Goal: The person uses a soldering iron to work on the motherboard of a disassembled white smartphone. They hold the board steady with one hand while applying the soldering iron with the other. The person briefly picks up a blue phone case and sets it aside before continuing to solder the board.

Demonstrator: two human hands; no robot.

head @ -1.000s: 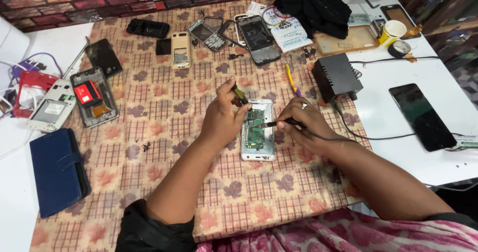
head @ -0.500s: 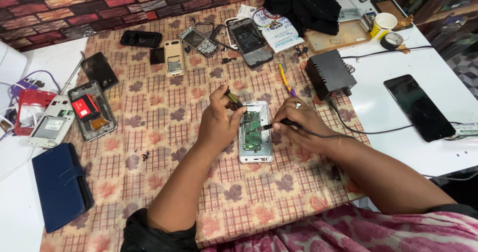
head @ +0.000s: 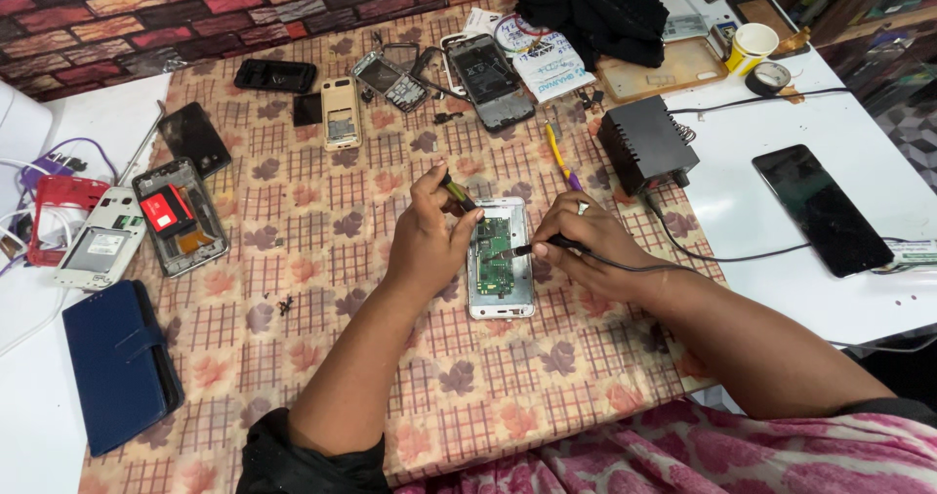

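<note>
An opened white phone [head: 500, 260] lies face down on the patterned cloth [head: 322, 230], its green circuit board showing. My left hand [head: 429, 235] rests at the phone's left edge and holds a small dark tool with a yellow-green grip [head: 457, 193]. My right hand [head: 586, 245] holds a thin black corded probe [head: 532, 249] whose tip touches the board. Its cable [head: 703, 255] runs right toward a black box [head: 646, 145].
Several opened phones and parts lie along the cloth's far side, such as a dark one [head: 488, 79]. A phone with a red battery [head: 176, 213], a white phone [head: 98, 250] and a blue wallet case [head: 119, 362] sit left. A black phone [head: 822, 209] lies right.
The view has shifted slightly; my hands stay over the opened phone. The probe tip has stayed on the board and the left hand keeps its tool.
</note>
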